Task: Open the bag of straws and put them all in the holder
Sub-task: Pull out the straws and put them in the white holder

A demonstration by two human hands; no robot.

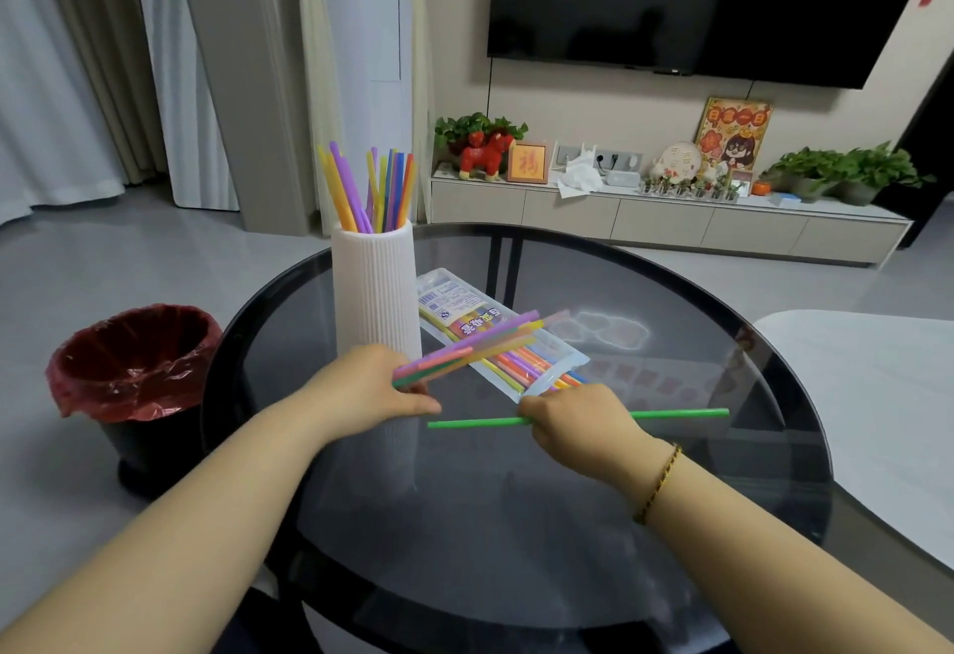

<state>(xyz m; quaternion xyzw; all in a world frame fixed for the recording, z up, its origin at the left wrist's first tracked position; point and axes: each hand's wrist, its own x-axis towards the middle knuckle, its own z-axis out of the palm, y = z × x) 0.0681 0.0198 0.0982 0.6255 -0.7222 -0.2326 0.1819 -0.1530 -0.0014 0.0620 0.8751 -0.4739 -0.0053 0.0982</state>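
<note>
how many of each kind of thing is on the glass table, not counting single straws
white ribbed holder: 1
straw bag: 1
bunch of straws in the left hand: 1
loose green straw in the right hand: 1
total: 4
The straws standing in the holder and those left in the bag overlap too much to count.

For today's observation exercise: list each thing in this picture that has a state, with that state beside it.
Holder: upright, part filled with straws.
Bag: open, flat on table, straws inside.
Left hand: gripping a straw bundle.
Right hand: closed on one green straw.
Bin: open, lined.
</note>
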